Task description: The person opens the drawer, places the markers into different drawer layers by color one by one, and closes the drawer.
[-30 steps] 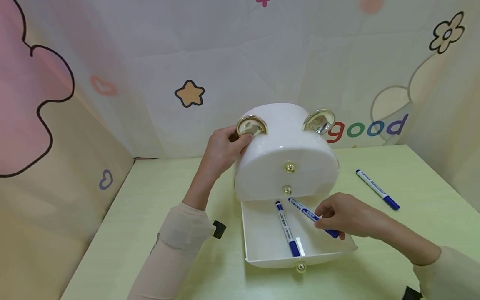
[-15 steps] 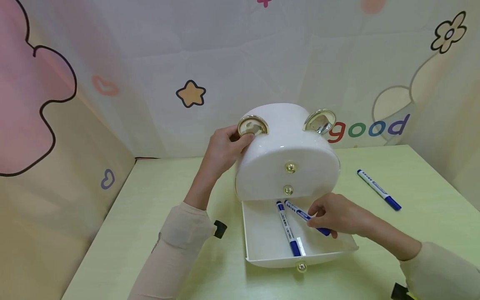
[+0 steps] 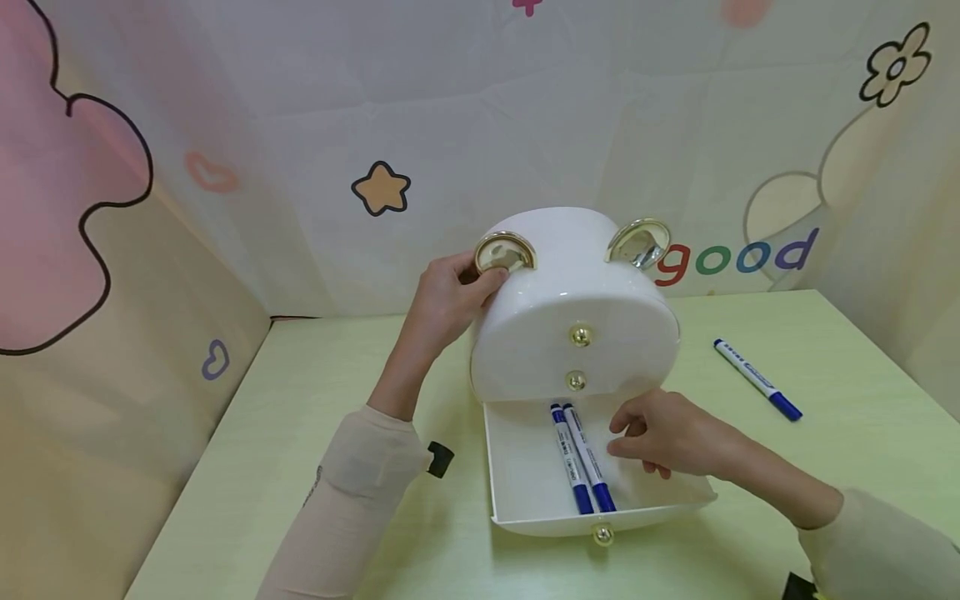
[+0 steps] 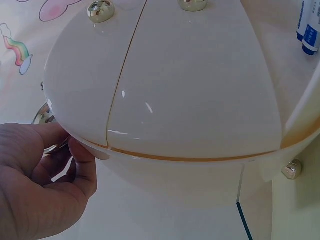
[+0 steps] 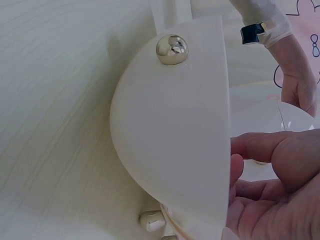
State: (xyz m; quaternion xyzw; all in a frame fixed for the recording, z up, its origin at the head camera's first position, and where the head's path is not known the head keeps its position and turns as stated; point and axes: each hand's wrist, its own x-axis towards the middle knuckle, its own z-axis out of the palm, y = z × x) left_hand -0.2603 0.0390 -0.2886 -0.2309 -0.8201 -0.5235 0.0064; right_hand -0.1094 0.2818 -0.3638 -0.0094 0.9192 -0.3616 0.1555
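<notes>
A white rounded storage box (image 3: 570, 262) with two gold ears stands on the table, its bottom drawer (image 3: 517, 475) pulled out. My left hand (image 3: 450, 302) pinches the left gold ear (image 3: 504, 250) between thumb and fingers; in the left wrist view the left hand (image 4: 47, 182) reaches to the box's edge. Two blue-capped white markers lie side by side in the drawer, a left marker (image 3: 570, 462) and a right marker (image 3: 588, 457). My right hand (image 3: 671, 433) hovers over the drawer's right side, loosely bent and holding nothing. In the right wrist view the drawer front (image 5: 172, 115) partly hides its fingers.
Another blue-capped marker (image 3: 757, 379) lies on the pale green table (image 3: 360, 358), right of the box. Gold knobs mark the two shut upper drawers and the open drawer's front knob (image 3: 602, 534). A printed cloth backdrop (image 3: 300, 167) rises behind and at the sides.
My right hand has moved slightly left and let go of its marker, which now lies beside the other one in the drawer. The left hand has kept its place on the ear.
</notes>
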